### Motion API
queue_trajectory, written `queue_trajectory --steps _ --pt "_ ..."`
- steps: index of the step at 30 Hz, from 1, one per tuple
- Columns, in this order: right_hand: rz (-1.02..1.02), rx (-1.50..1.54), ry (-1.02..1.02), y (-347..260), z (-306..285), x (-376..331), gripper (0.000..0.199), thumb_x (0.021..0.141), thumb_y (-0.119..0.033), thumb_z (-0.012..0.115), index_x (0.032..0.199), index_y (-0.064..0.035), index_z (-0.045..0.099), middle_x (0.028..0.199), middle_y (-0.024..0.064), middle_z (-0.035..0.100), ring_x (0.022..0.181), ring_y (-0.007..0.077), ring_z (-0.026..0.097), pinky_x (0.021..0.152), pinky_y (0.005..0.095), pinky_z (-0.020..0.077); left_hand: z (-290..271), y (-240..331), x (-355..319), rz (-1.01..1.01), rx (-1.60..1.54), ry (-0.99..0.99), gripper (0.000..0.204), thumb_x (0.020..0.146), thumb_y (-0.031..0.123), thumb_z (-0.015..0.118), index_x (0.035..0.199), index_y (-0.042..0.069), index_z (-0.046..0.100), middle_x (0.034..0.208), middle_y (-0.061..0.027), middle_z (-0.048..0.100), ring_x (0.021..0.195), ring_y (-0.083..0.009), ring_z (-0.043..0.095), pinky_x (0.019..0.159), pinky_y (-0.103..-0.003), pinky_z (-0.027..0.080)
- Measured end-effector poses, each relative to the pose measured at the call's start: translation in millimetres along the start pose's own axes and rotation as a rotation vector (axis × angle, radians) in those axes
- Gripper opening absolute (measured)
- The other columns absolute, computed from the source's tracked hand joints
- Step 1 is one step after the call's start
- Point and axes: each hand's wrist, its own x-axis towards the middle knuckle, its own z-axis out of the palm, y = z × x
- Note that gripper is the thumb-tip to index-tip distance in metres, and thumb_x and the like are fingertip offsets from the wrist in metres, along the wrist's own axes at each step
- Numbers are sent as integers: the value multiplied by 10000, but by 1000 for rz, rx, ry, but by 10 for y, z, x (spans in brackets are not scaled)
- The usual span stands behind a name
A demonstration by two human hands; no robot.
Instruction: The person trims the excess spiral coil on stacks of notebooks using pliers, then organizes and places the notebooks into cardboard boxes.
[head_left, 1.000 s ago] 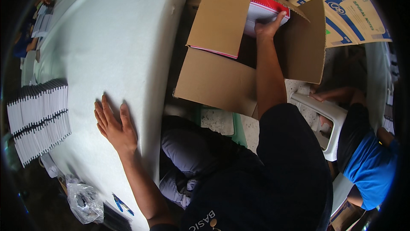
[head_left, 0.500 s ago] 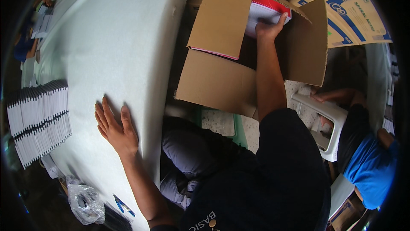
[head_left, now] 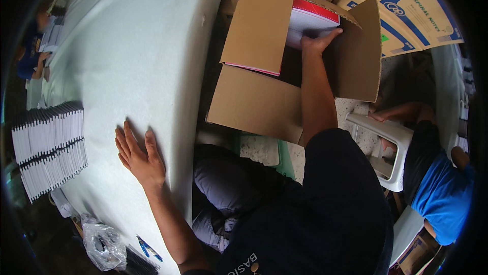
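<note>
My left hand (head_left: 141,158) lies flat on the white-covered table (head_left: 142,46), its fingers spread and holding nothing. My right hand (head_left: 317,44) reaches into an open brown cardboard box (head_left: 259,97). It touches the near white side of a stack of notebooks (head_left: 310,23) with a red top. Its thumb stretches to the right, just below the stack's corner. The other fingers are hidden against or under the stack, so I cannot tell how far they close. A brown flap (head_left: 259,26) stands over the box's left part, with a thin pink edge showing beneath it.
Black-bound notebooks (head_left: 48,133) stand in rows at the table's left edge. Blue-handled pliers (head_left: 149,248) and a clear plastic bag (head_left: 103,242) lie nearer me. Printed cartons (head_left: 406,13) rise behind the box. A white stool (head_left: 386,143) and a person in blue (head_left: 442,199) are on the right.
My right hand has drawn slightly back toward me, its thumb coming off the stack's red corner. The left hand stays on the table. The whole view has shifted a little.
</note>
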Motion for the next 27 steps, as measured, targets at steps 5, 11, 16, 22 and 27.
queue_trajectory --steps 5,11,16,22,27 --pt "-24 20 30 14 -27 -15 905 726 -757 472 1399 -181 285 1466 27 238 1346 215 182 1094 447 78 0 -7 -5 6 0 4 605 904 476 435 1397 145 321 1471 -148 233 1372 -311 161 1089 -480 79" --pt "-2 93 69 22 -27 -8 879 715 -703 559 1383 -187 313 1448 10 271 1332 183 204 1088 420 94 3 9 -5 15 -20 10 599 902 464 442 1395 143 328 1468 -147 239 1369 -309 168 1087 -479 81" --pt "12 91 127 40 34 -66 849 696 -646 631 1358 -198 344 1414 -19 313 1303 157 229 1071 367 111 -5 8 -1 0 -16 0 602 902 478 429 1393 142 333 1467 -149 241 1370 -309 166 1088 -481 78" --pt "22 100 159 37 35 -58 796 705 -621 637 1330 -204 375 1375 -36 359 1275 154 257 1055 352 139 12 -9 6 10 -13 5 610 900 498 418 1391 144 338 1466 -154 242 1368 -313 170 1088 -484 83" --pt "39 111 99 15 83 -112 774 717 -632 612 1319 -195 398 1380 -7 366 1278 194 295 1067 403 186 16 -15 9 15 -7 10 612 897 499 422 1391 147 339 1462 -158 248 1367 -312 174 1087 -485 90"
